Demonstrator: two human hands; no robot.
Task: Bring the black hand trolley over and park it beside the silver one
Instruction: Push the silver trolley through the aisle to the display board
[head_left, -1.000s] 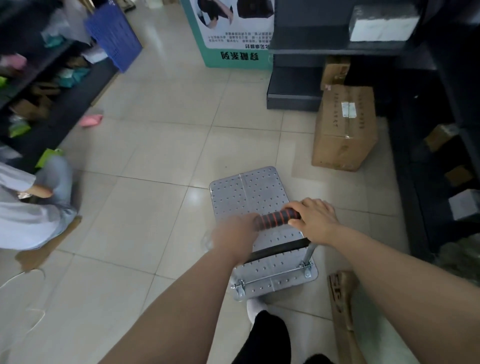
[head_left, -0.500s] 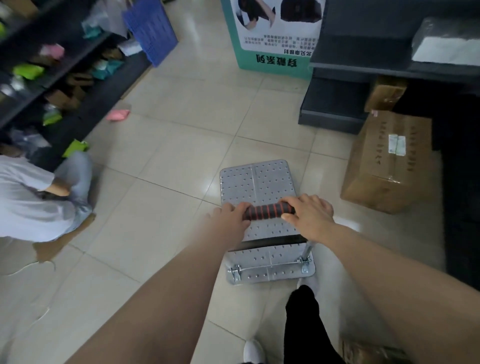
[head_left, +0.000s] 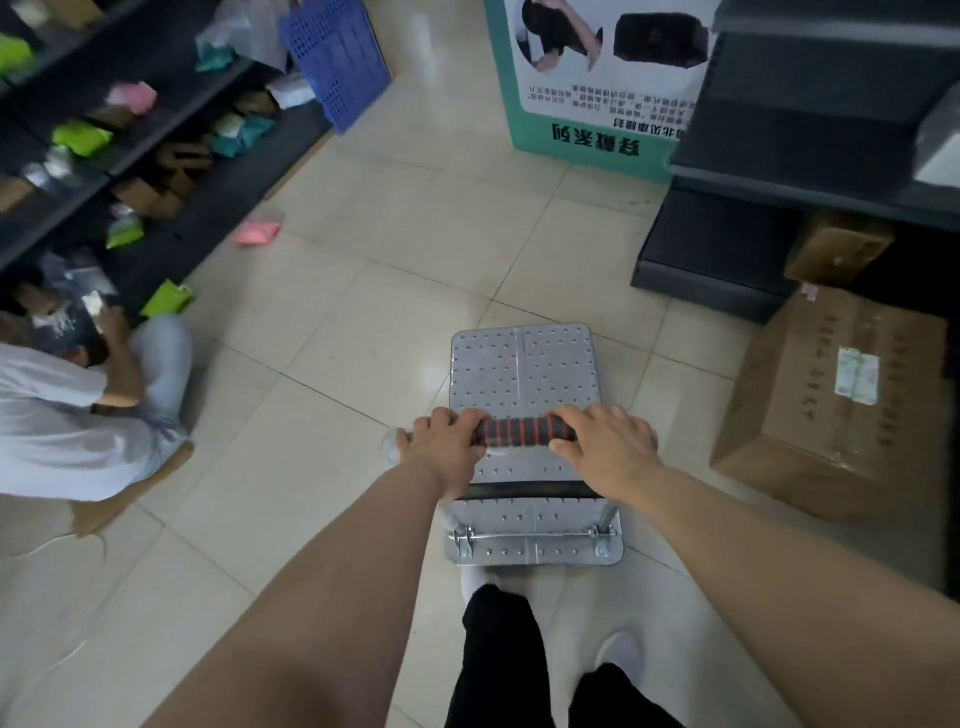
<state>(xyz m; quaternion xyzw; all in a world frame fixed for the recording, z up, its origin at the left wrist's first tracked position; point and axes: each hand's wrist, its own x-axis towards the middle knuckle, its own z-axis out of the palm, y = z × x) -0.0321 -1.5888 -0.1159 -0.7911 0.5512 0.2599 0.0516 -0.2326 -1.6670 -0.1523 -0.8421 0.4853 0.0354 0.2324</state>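
Your legs: black trousers (head_left: 506, 654) and white shoes (head_left: 618, 652) stand on the tiled floor (head_left: 322, 332), just behind the trolley.
Your left hand (head_left: 447, 447): fingers curled over the left end of the handle grip.
Your right hand (head_left: 605, 447): fingers wrapped over the grip's right end.
Handle grip (head_left: 522, 432): black foam with red rings, showing between your two hands.
Hand trolley (head_left: 522, 374): a silver perforated metal deck, directly in front of you on the floor; no black trolley is in sight.
Right side: a taped cardboard box (head_left: 831, 400) sits near the trolley, against dark shelving (head_left: 727, 244).
Left side: a person in a white top (head_left: 52, 415) crouches at cluttered shelves (head_left: 156, 150).
Far end: a blue plastic crate (head_left: 337, 57) and a green-edged sign board (head_left: 587, 78).
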